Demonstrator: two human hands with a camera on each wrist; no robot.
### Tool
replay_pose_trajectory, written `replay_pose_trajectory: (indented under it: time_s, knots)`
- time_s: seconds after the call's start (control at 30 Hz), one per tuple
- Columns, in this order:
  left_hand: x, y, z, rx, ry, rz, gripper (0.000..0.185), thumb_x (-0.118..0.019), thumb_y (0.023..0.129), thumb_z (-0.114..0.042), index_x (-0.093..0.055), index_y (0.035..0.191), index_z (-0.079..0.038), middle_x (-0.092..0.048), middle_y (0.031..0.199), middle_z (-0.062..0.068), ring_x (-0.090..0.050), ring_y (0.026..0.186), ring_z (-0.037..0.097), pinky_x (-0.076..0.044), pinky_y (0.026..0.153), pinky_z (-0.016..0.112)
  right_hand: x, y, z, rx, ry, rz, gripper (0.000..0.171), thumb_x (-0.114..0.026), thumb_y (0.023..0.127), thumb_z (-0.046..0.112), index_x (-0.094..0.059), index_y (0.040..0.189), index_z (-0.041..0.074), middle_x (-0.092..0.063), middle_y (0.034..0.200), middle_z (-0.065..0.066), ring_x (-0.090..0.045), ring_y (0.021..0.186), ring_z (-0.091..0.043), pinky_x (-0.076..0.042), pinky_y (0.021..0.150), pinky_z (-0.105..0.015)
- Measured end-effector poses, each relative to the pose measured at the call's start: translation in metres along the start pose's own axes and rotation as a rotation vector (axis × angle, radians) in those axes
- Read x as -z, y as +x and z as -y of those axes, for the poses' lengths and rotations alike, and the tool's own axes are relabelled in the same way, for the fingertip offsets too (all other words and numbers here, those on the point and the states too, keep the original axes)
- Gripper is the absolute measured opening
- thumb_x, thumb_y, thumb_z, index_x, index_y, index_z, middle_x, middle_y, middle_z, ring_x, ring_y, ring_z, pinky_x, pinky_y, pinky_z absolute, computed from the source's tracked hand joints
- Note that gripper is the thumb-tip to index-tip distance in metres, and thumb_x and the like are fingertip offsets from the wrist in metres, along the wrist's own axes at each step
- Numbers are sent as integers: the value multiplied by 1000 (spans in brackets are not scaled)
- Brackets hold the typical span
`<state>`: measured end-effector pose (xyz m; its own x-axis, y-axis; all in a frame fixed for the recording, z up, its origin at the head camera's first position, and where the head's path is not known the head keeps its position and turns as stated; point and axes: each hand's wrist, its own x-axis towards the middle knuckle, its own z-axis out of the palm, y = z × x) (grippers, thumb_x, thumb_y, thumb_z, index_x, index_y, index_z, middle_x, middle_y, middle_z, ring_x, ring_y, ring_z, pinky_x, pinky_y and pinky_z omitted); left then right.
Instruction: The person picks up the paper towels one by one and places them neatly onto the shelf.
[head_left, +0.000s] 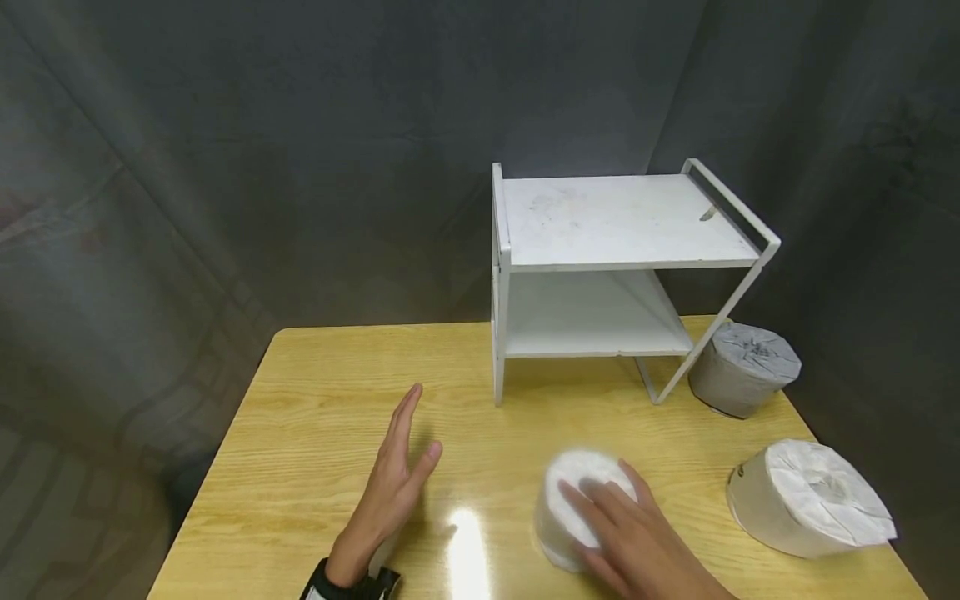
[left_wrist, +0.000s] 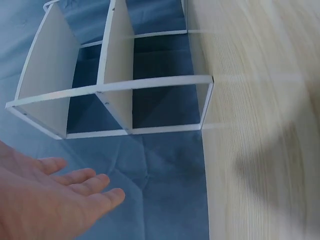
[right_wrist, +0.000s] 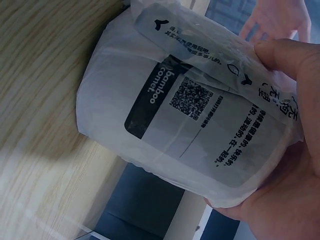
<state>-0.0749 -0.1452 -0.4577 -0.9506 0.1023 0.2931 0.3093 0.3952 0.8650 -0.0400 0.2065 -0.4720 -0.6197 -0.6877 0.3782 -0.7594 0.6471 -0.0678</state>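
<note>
Right hand (head_left: 637,542) grips wrapped toilet paper roll (head_left: 573,508) from above, thumb and fingers curled round wrapper, roll standing on wooden table (head_left: 315,400) near front edge, right of centre. Left hand (head_left: 393,483) open, fingers straight, edge-on above table, holding nothing. White 2-tier shelf rack (head_left: 600,275) stands far, both tiers bare. 2 more wrapped rolls at right: grey-wrapped roll (head_left: 742,367) beside rack leg, larger roll (head_left: 810,496) near right edge. Nothing between gripped roll and rack.

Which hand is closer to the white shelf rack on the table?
Left. The left hand hovers open in front of the white shelf rack, near its left leg. The right hand is farther back, wrapped around a wrapped paper roll.
</note>
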Motion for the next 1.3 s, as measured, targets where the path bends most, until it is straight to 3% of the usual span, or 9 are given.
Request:
replay_pose_trajectory:
  time_s: [0.3, 0.73, 1.07, 1.3]
  knots:
    - [-13, 10, 1, -17, -113, -16, 67, -46, 111, -22, -16, 170, -10, -16, 176, 16, -14, 160, 45, -12, 120, 79, -1, -2, 0, -16, 8, -2, 68, -65, 102, 47, -48, 160, 16, -65, 138, -2, -61, 127, -17, -4, 133, -46]
    - [-31, 23, 6, 6, -299, -11, 62, -33, 114, -19, -10, 170, -5, -13, 176, 17, -12, 162, 42, -10, 127, 66, -3, 0, 0, -40, 23, 4, 67, -65, 103, 48, -48, 160, 17, -65, 138, 0, -61, 126, -16, 2, 133, -43]
    - [-40, 31, 8, 68, -357, 5, 63, -29, 115, -30, -8, 171, -10, -12, 177, 16, -10, 163, 39, -12, 128, 63, -3, 1, -1, -39, 33, -1, 65, -62, 105, 48, -49, 159, 15, -66, 134, -1, -62, 124, -18, 0, 133, -44]
    - [-46, 35, 12, 83, -376, 10, 62, -26, 115, -28, -7, 171, -8, -10, 177, 16, -9, 163, 38, -12, 129, 62, -5, 1, -2, -35, 36, -16, 65, -61, 105, 49, -49, 159, 16, -66, 134, -1, -62, 123, -18, 0, 133, -44]
